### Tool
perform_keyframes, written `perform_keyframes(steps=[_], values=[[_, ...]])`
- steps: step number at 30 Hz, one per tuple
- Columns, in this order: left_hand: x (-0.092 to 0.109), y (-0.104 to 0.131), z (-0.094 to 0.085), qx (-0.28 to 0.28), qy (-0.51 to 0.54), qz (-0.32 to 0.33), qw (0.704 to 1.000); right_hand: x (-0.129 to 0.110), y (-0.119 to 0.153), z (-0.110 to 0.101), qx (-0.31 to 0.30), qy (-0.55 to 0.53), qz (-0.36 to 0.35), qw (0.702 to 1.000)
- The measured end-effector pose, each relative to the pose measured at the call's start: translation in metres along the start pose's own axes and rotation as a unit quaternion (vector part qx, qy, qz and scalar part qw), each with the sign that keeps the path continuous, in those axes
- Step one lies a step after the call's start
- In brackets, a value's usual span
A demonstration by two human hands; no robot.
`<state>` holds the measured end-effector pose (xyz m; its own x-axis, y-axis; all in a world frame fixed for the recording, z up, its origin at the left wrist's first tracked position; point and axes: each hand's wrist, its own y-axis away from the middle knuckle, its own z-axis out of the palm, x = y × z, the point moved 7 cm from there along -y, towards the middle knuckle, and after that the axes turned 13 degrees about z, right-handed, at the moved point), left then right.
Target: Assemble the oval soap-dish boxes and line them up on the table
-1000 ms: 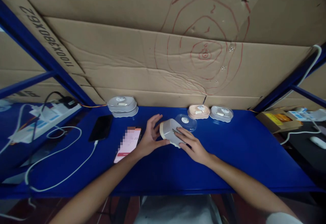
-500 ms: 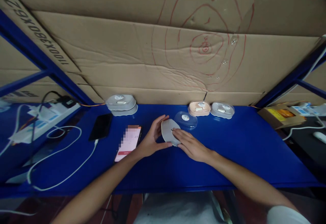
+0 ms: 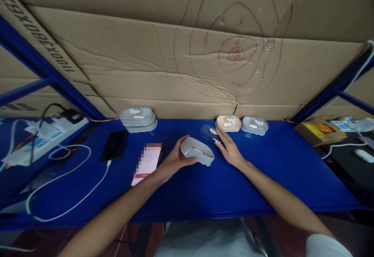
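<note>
My left hand (image 3: 177,159) grips the left end of a grey oval box (image 3: 201,155), tilted with its open top showing and a small pale piece inside. To its right, my right hand (image 3: 229,147) has its fingertips at the right edge of a clear oval lid (image 3: 209,133) with a round white label. The lid lies behind the grey box on the blue table (image 3: 204,198). Whether the right fingers pinch the lid or only touch it is hard to tell.
Closed boxes stand along the cardboard wall: stacked grey ones (image 3: 138,119) at left, a pink one (image 3: 228,123) and a grey one (image 3: 254,126) at right. A lit phone (image 3: 147,163), a dark phone (image 3: 113,145) and a white cable lie left. A cardboard box (image 3: 321,131) sits right.
My right hand has left the grey box and moved to the clear lid. In my left hand, the box has turned so that its inside shows.
</note>
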<state>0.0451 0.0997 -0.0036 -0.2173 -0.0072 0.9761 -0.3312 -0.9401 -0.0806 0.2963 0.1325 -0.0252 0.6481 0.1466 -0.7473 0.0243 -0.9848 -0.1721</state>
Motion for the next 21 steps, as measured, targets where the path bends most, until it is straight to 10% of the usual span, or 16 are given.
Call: perform_keyframes(steps=[11,21], values=[[0.0,-0.001,0.004,-0.033,0.06,0.019,0.997,-0.059,0.058,0.013,-0.118,-0.046,-0.143,0.982],[0.01,0.0,0.003,-0.074,0.02,0.06,0.995,-0.063,0.057,0.008,-0.107,0.033,-0.19,0.975]])
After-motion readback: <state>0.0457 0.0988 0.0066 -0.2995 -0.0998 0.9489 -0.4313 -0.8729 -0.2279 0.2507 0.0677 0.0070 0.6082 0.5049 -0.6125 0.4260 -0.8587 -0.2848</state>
